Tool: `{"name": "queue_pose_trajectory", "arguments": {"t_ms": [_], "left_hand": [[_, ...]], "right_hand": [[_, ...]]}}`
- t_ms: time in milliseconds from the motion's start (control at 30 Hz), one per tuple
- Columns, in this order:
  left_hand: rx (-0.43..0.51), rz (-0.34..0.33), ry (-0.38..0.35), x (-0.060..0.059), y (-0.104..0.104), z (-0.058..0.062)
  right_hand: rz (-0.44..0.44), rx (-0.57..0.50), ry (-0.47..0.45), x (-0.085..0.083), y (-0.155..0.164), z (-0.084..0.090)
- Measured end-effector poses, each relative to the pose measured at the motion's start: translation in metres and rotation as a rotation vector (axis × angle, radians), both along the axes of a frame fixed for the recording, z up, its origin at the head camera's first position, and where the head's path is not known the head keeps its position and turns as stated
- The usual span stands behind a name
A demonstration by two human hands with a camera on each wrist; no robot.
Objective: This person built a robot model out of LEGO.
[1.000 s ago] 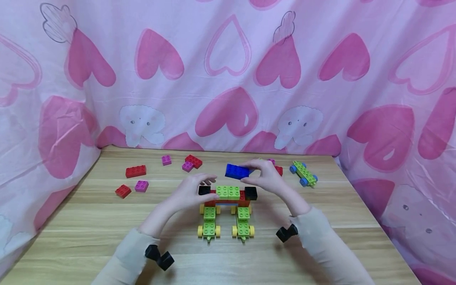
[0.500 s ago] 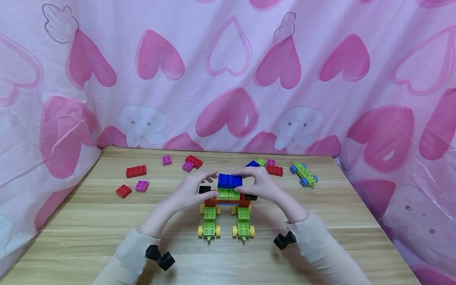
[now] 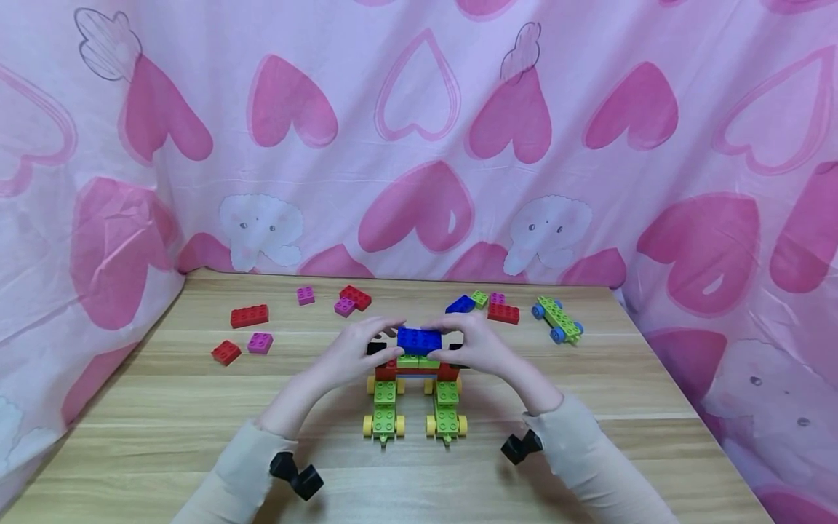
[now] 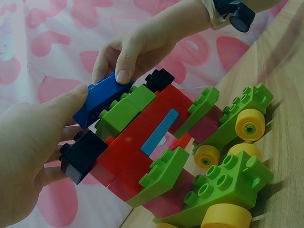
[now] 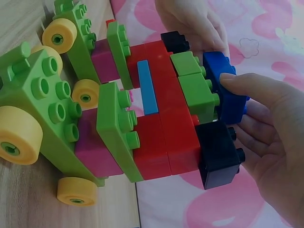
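A blue toy building brick (image 3: 420, 340) is held level close over two light-green bricks (image 4: 126, 110) topping a built figure. My right hand (image 3: 476, 343) pinches its right end, thumb on the near side and fingers behind. At the other end my left hand (image 3: 360, 351) grips it with the thumb in front. Below the green bricks are red bricks (image 5: 164, 85) with a black brick (image 5: 218, 154) at each side and a light-blue strip (image 5: 148, 86) between. The figure stands on two green wheeled bases (image 3: 385, 418) with yellow wheels (image 4: 250, 125).
Loose red and pink bricks lie at the left, among them a long red brick (image 3: 249, 316) and a pink brick (image 3: 260, 343). Behind the right hand are a blue piece (image 3: 461, 304), a red brick (image 3: 503, 314) and a green wheeled base (image 3: 557, 320). A heart-patterned curtain (image 3: 419, 145) borders the table.
My right hand has brought the blue brick left and down from the back right to over the green bricks. My left hand has closed in on its left end.
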State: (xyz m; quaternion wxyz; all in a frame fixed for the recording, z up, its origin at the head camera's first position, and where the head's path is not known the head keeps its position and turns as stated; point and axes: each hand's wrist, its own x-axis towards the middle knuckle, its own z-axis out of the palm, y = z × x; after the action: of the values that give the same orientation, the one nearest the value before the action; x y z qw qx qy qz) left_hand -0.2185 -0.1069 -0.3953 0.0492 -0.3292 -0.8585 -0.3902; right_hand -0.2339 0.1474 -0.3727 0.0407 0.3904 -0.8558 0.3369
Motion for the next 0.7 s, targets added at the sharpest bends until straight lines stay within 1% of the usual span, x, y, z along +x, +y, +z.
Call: {"name": "queue_pose_trajectory", "arguments": {"t_ms": [267,567,700], "left_hand": [[0.005,-0.020,0.052,0.0009,0.0012,-0.0014],[0.003,-0.022,0.067,0.0013,0.0021,-0.0032],[0.002,-0.023,0.054,0.0021,0.0026,-0.0038]], "right_hand": [[0.029,0.016,0.025,-0.0009,0.0007,-0.0011],[0.042,0.015,0.016,-0.0007,0.0003,-0.0010],[0.046,0.016,0.013,-0.0004,0.0007,-0.0017]]}}
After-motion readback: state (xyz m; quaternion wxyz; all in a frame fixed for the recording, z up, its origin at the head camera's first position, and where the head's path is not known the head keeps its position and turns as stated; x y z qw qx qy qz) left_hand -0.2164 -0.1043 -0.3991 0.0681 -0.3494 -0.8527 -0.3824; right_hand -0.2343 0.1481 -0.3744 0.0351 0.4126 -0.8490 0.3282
